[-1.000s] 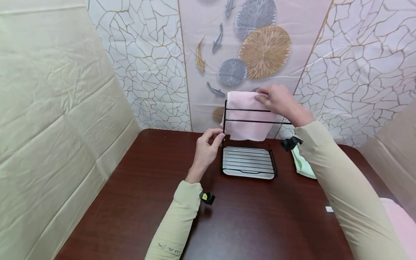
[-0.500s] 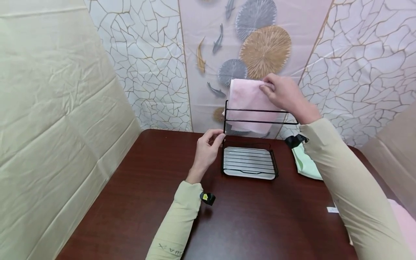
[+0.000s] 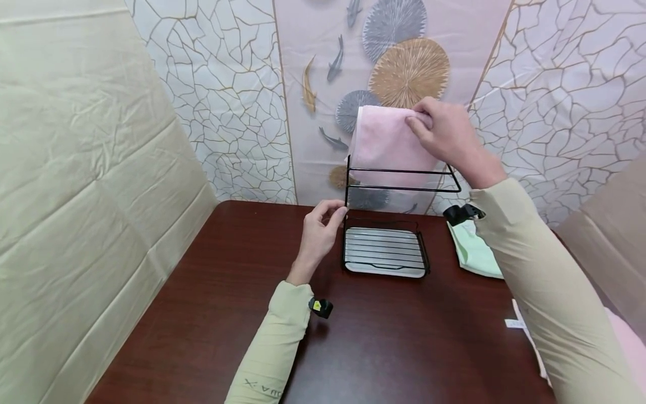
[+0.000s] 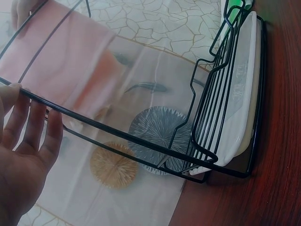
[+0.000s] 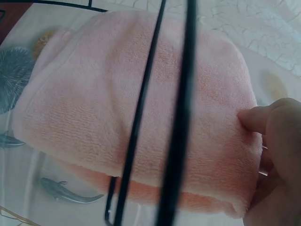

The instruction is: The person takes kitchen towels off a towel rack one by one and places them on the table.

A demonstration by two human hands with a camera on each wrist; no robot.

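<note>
A folded pink towel (image 3: 386, 134) hangs from my right hand (image 3: 451, 134), which pinches its upper right edge between thumb and fingers. Its lower part lies behind the top bars of a black wire rack (image 3: 404, 189) in the head view. Seen from the right wrist, two dark bars cross in front of the towel (image 5: 89, 94). My left hand (image 3: 320, 233) holds the rack's left upright between thumb and fingertips. In the left wrist view, the fingers (image 4: 49, 141) reach behind that bar. A white tray (image 3: 404, 274) sits at the rack's base, under the wires.
A folded green towel (image 3: 474, 252) lies to the right of the rack, partly behind my right sleeve. Further right, more pink cloth (image 3: 628, 353) with a white label (image 3: 515, 324) shows beside the sleeve. A patterned backdrop stands behind the brown table (image 3: 242, 269).
My right hand has risen and shifted slightly right, drawing the pink towel upward behind the rack's top bars. The left hand has kept its place on the upright.
</note>
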